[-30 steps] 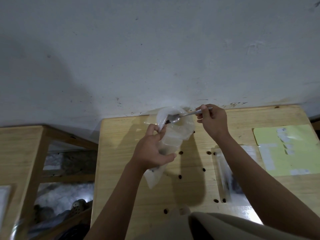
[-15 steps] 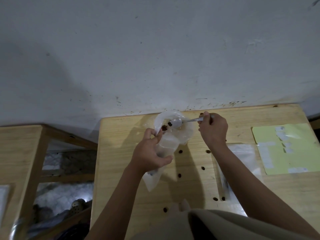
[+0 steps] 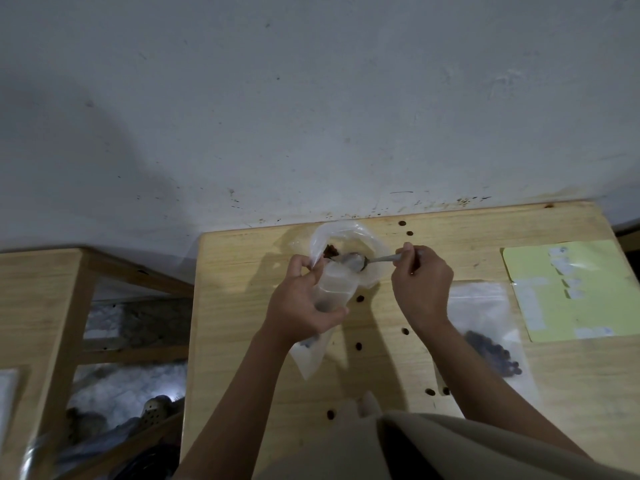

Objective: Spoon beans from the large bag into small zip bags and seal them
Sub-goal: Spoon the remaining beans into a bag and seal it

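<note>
Left hand point(image 3: 300, 306) curled round small clear plastic zip bag point(image 3: 332, 292), mouth held open above thumb. Right hand point(image 3: 420, 284) pinching thin metal spoon point(image 3: 363, 260) handle; bowl left of fingertips, over bag mouth beside brown beans point(image 3: 330, 251).

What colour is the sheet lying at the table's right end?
Pale yellow-green sheet with whitish patches, seen in the head view.

Both forearms reach forward, bare. Left hand point(image 3: 304, 306) curls its fingers and thumb in a grip, thumb up. Right hand point(image 3: 420, 282) sits just beside it, fingertips pinching, wrist bent slightly inward.
</note>
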A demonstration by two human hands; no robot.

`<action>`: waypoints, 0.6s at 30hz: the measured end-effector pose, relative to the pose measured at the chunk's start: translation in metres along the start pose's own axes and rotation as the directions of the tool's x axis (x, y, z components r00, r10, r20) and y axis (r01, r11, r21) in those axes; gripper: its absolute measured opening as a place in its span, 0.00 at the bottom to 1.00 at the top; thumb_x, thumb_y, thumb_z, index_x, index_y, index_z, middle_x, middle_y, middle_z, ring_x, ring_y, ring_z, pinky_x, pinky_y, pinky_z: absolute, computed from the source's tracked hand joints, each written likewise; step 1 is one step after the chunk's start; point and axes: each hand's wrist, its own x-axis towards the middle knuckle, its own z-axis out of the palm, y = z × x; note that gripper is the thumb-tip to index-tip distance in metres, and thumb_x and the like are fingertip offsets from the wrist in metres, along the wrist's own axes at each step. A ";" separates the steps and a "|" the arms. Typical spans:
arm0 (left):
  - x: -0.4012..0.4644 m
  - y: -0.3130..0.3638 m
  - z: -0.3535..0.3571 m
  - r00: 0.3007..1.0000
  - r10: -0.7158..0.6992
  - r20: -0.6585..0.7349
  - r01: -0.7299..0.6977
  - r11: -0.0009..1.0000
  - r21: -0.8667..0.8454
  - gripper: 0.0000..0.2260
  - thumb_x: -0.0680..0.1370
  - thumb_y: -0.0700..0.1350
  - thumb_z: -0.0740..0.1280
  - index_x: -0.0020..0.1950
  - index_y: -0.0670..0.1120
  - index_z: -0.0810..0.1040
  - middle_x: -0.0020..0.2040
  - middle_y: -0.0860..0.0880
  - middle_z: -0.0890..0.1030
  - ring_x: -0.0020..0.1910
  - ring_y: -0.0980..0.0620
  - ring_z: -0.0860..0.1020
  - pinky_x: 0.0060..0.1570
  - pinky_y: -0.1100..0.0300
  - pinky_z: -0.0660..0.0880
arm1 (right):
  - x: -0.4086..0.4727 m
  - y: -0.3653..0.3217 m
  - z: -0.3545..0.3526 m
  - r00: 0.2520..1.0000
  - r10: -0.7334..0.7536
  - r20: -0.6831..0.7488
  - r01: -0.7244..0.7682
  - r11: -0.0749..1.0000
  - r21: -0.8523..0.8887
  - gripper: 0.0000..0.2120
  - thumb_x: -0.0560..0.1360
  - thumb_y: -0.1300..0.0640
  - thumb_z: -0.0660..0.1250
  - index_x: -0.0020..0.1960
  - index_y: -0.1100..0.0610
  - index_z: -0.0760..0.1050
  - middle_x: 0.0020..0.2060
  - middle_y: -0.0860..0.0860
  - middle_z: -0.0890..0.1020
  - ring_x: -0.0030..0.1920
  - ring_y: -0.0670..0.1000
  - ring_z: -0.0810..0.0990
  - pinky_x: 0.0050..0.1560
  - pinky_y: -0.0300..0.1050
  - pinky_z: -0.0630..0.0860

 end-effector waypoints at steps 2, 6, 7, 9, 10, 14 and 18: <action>-0.001 0.000 0.000 1.000 -0.005 -0.011 0.004 1.000 -0.004 0.44 0.62 0.62 0.71 0.74 0.47 0.64 0.55 0.63 0.57 0.48 0.58 0.74 0.46 0.57 0.78 | -0.005 0.003 0.004 0.999 -0.016 -0.043 0.015 1.000 -0.021 0.14 0.79 0.59 0.59 0.41 0.63 0.80 0.27 0.51 0.76 0.25 0.43 0.69 0.28 0.32 0.62; -0.005 0.000 -0.001 0.999 -0.010 -0.045 0.008 0.998 -0.060 0.36 0.62 0.61 0.72 0.66 0.47 0.73 0.54 0.62 0.59 0.47 0.59 0.74 0.44 0.55 0.79 | -0.015 0.005 0.014 0.987 0.030 -0.155 -0.019 0.997 0.073 0.14 0.79 0.60 0.59 0.38 0.62 0.78 0.26 0.52 0.76 0.25 0.48 0.71 0.27 0.30 0.63; -0.005 0.000 -0.001 0.999 -0.014 -0.051 0.010 0.997 -0.082 0.35 0.62 0.61 0.72 0.65 0.46 0.74 0.54 0.62 0.59 0.47 0.59 0.75 0.44 0.55 0.79 | -0.018 0.004 0.015 0.983 0.058 -0.176 -0.039 0.993 0.108 0.14 0.79 0.60 0.59 0.38 0.62 0.78 0.26 0.52 0.76 0.25 0.47 0.71 0.28 0.29 0.64; -0.005 0.000 -0.001 0.998 -0.004 -0.056 -0.003 0.992 -0.128 0.33 0.62 0.61 0.73 0.62 0.47 0.76 0.55 0.62 0.60 0.48 0.59 0.76 0.44 0.54 0.80 | -0.023 0.002 0.020 0.969 0.168 -0.180 -0.134 0.974 0.185 0.14 0.80 0.59 0.59 0.38 0.59 0.78 0.27 0.51 0.76 0.27 0.46 0.73 0.30 0.31 0.69; -0.004 0.001 -0.001 0.998 0.006 -0.057 -0.014 0.989 -0.149 0.29 0.61 0.61 0.73 0.59 0.50 0.77 0.55 0.63 0.61 0.48 0.60 0.76 0.44 0.54 0.80 | -0.024 0.002 0.023 0.957 0.244 -0.160 -0.206 0.953 0.222 0.15 0.80 0.58 0.59 0.38 0.58 0.77 0.27 0.51 0.77 0.28 0.48 0.75 0.33 0.38 0.74; 0.000 0.007 -0.001 0.997 0.047 -0.064 -0.061 0.972 -0.225 0.18 0.64 0.54 0.76 0.51 0.60 0.76 0.57 0.65 0.62 0.50 0.65 0.75 0.43 0.59 0.80 | -0.027 0.000 0.029 0.847 0.532 -0.017 -0.482 0.780 0.399 0.15 0.79 0.55 0.60 0.36 0.55 0.77 0.31 0.53 0.81 0.35 0.53 0.82 0.41 0.55 0.81; 0.004 0.011 0.000 0.997 0.035 -0.069 -0.053 0.962 -0.269 0.18 0.66 0.48 0.79 0.52 0.51 0.79 0.58 0.61 0.64 0.48 0.72 0.73 0.39 0.73 0.74 | -0.024 -0.010 0.029 0.638 0.748 0.182 -0.698 0.463 0.546 0.14 0.79 0.56 0.63 0.35 0.58 0.77 0.34 0.55 0.82 0.36 0.51 0.82 0.45 0.50 0.82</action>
